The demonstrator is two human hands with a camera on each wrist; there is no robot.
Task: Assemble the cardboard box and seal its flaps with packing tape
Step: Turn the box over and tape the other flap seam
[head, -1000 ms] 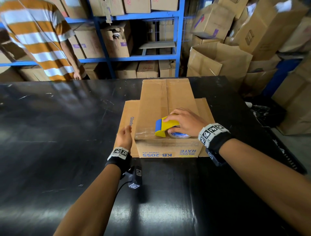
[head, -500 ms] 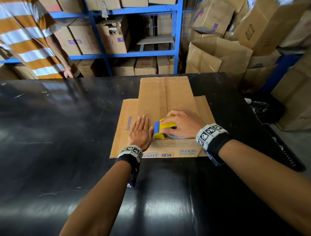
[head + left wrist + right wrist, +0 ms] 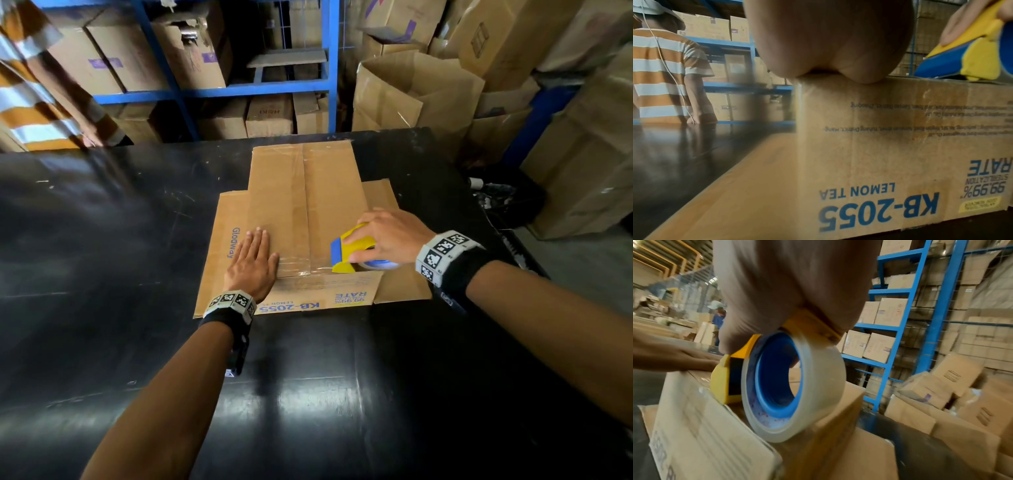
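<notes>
A brown cardboard box (image 3: 301,192) printed "KB-2055 LEMON TEA" (image 3: 890,146) stands on the black table (image 3: 102,240), its lower flaps spread flat around it. My left hand (image 3: 255,253) lies flat, fingers straight, on the top near the front left corner; the left wrist view shows my palm (image 3: 828,37) pressing that edge. My right hand (image 3: 380,233) grips a yellow and blue tape dispenser (image 3: 352,246) at the top's front right edge. Its clear tape roll (image 3: 793,386) rests on the cardboard (image 3: 705,426). A shiny strip of tape runs along the front edge between my hands.
A person in an orange and white striped shirt (image 3: 30,96) stands at the table's far left corner. Blue shelving (image 3: 239,89) full of cartons lines the back. Open and stacked cardboard boxes (image 3: 411,89) crowd the floor to the right.
My left hand came up from the box's left side and now lies flat on the top. My right hand slid the dispenser rightward along the front edge, leaving tape behind it.
</notes>
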